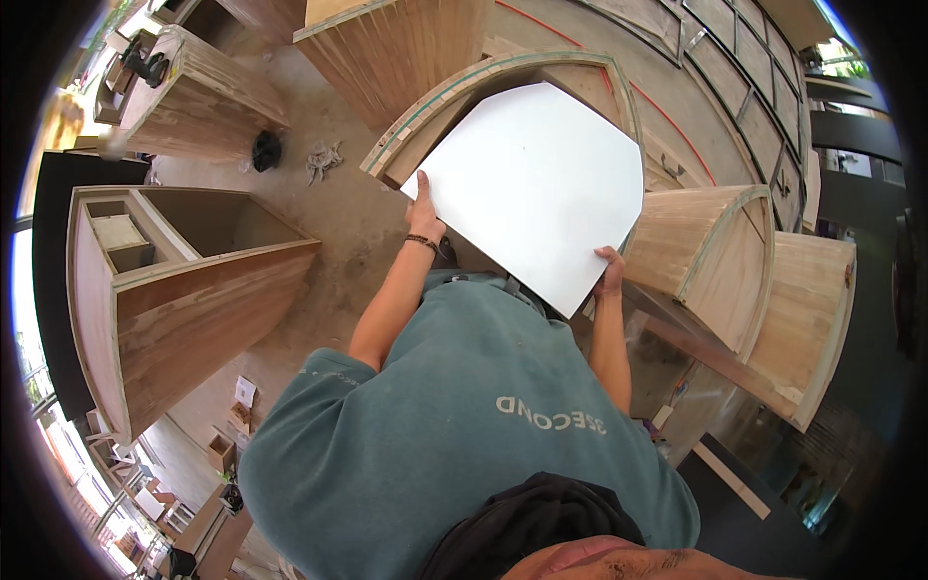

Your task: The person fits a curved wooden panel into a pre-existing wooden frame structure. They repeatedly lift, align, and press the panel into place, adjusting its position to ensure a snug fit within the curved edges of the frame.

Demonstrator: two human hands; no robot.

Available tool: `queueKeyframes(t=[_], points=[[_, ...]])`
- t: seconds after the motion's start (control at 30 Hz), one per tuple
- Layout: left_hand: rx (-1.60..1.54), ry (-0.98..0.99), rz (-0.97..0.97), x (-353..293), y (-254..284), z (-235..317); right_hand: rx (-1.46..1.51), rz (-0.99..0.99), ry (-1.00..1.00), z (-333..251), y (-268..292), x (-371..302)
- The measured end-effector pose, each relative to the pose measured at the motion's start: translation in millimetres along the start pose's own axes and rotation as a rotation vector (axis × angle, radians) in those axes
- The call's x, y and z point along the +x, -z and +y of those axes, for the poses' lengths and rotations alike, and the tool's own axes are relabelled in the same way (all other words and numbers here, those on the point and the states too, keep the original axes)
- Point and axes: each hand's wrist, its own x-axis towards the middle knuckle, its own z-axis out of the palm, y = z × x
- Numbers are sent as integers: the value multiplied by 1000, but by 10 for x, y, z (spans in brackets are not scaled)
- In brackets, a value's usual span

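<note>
A large flat white panel (536,184) with cut-off corners is tilted in front of me, over a wooden cabinet (416,126) with an open top. My left hand (425,211) grips its left edge, thumb on the white face and the other fingers hidden behind. On the near right edge, my right hand (609,271) holds the panel in the same way, thumb on top. The panel covers most of the cabinet's opening, so whether it rests on the cabinet I cannot tell.
An open wooden cabinet (213,290) stands to the left. More plywood cabinets stand at the right (710,246) and the far side (396,53). A red hose (677,126) crosses the floor beside a black metal frame (739,97). A crumpled rag (324,161) lies at far left.
</note>
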Motion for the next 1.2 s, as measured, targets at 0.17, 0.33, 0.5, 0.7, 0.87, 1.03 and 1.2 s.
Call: queueKeyframes(t=[0.17,0.33,0.5,0.7,0.87,1.03,1.2], points=[[-19,-8,0,209,207,-129,-63,130,32,-24,-416,-21],[-44,-34,-86,187,202,-158,-324,369,253,89,-265,111],[-44,-54,-114,92,238,-111,-481,448,335,247,-277,137],[38,-78,-136,20,240,-56,-668,581,293,189,-527,76],[-8,-89,-116,5,199,-50,-922,656,301,250,-546,33],[-73,-103,-160,103,297,-77,-741,595,277,495,-653,-175],[-31,-149,-26,93,239,-154,-882,396,-19,690,-625,-469]])
